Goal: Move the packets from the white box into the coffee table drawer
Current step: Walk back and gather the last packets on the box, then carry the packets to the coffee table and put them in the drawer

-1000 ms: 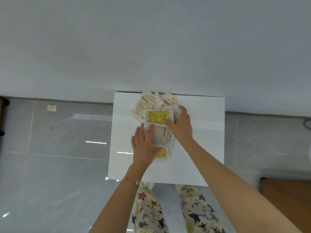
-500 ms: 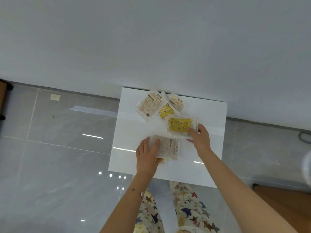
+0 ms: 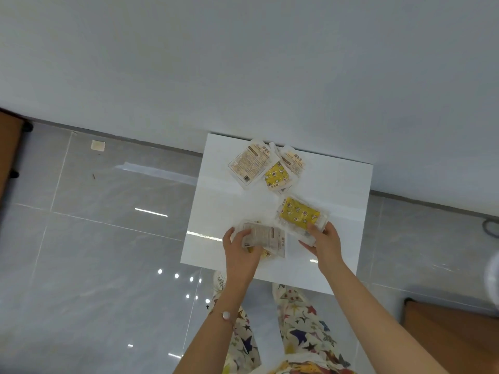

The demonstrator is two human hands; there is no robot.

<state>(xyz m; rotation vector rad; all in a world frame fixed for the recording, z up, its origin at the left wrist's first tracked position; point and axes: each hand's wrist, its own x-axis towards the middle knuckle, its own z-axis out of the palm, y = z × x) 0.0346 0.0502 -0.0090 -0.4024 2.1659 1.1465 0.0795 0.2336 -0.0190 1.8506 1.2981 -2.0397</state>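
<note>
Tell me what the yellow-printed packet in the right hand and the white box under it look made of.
Yellow-printed rectangular packet: seemingly thin clear plastic film, glossy; a transparent sealed border surrounds the yellow print. White square box: smooth, glossy, perhaps lacquered board or plastic; its top reflects a light streak.

A small cream square [image 3: 98,145] lies on the glossy grey floor [image 3: 94,252] near the white wall [image 3: 243,63]. Brown wooden furniture [image 3: 453,338] stands at the floor's right.

A white box [image 3: 216,201] stands on the grey tiled floor [image 3: 94,238], right of the frame's centre. Near its upper edge lie three overlapping packets [image 3: 249,164]. Lower down are a yellow packet [image 3: 299,214] and a pale printed packet [image 3: 266,237], just beside each other.
</note>
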